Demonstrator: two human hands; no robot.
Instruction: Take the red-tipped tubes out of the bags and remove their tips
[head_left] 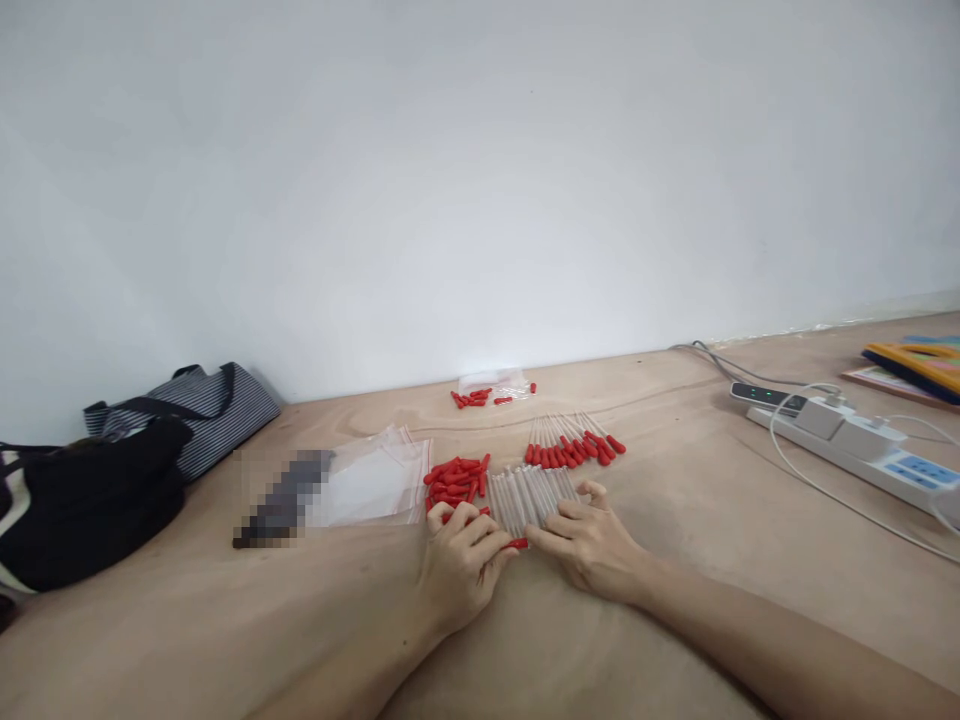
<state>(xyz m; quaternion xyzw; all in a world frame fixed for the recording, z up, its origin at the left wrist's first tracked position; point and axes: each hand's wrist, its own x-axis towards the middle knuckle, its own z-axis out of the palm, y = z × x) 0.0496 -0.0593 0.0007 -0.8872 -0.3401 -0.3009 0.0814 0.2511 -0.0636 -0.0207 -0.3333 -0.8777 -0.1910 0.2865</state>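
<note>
My left hand (466, 560) pinches a red rubber dropper bulb (519, 543) between thumb and fingertips; the bulb's end points toward my other hand. My right hand (589, 540) has its fingers bent and drawn together at the lower ends of a row of clear glass dropper tubes (517, 498). What its fingertips grip, if anything, is hidden. Just beyond my left hand lies a pile of loose red bulbs (454, 480), partly covered by the fingers. Behind the tubes, several droppers fitted with red bulbs (574, 450) lie side by side, bulbs toward me.
A small clear bag with red bulbs (491, 385) lies near the wall. Clear zip bags (375, 478) are left of the pile, beside a blurred dark item (289, 495). Fabric bags (97, 490) stand far left. A power strip (847, 445) with cables lies right.
</note>
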